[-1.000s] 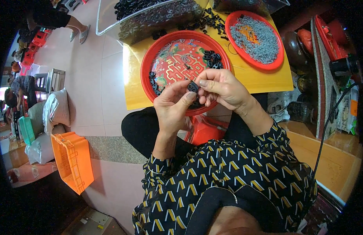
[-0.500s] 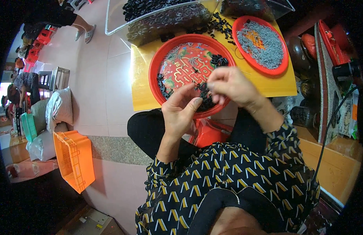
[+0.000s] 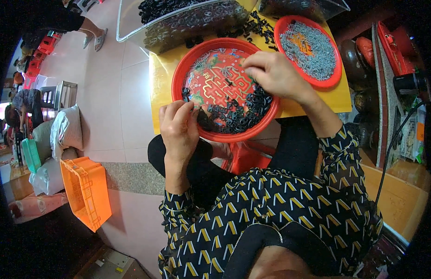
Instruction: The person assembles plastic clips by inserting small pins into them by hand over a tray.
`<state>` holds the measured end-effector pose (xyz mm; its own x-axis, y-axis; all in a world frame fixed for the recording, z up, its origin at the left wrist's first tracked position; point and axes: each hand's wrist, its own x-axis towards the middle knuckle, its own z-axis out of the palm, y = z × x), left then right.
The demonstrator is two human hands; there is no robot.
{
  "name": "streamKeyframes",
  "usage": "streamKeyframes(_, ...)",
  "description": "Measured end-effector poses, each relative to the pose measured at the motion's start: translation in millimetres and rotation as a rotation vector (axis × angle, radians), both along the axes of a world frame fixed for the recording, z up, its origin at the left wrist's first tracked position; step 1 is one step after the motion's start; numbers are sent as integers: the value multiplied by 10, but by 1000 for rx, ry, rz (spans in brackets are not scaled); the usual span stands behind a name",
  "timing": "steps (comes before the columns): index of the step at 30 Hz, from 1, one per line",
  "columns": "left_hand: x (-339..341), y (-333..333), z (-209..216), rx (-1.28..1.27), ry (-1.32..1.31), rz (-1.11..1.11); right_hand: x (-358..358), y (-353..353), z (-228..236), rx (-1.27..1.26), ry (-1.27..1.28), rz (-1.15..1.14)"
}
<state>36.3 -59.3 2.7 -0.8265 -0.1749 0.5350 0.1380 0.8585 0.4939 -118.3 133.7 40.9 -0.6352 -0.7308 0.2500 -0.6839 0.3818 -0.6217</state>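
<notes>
A round red tray (image 3: 234, 137) with a gold pattern lies before me. Small black plastic pieces (image 3: 234, 116) are spread along its near side, and a few thin silver screws lie toward its far left. At the tray's left rim is my left hand (image 3: 178, 128), fingers curled inward with the tips together beside some black pieces. My right hand (image 3: 276, 74) hangs over the right side of the tray, thumb and forefinger pinched. Whatever either hand holds is too small or hidden to make out.
Beyond the tray, a clear plastic bin (image 3: 192, 29) holds many black pieces. A second red tray (image 3: 328, 84) of silver screws (image 3: 313, 56) sits to the right on the yellow tabletop (image 3: 160, 93). An orange crate (image 3: 92, 190) stands on the floor at left.
My hands, close together over the tray before, have parted: the left moved left to the rim, the right up and slightly right. The black pieces on the near side are now uncovered.
</notes>
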Motion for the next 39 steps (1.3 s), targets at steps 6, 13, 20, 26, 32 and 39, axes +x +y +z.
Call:
streamKeyframes(6,-66,29,-71,23,-10,-73,32,-91,-195,98,240,105)
streamKeyframes(13,-58,32,6,-18,-45,-97,111,-176,-169,56,156,187)
streamKeyframes(20,-94,-39,69,-69,-88,-140,447,-418,-233,80,224,256)
streamKeyframes(26,-450,-52,5,-72,-33,-77,591,-361,-405,229,189,158)
streamKeyframes(32,-738,-27,-72,-102,-195,-103,643,-408,-427,228,181,168)
streamKeyframes(39,-965,61,-151,-131,-285,-105,544,-239,-378,67,181,131)
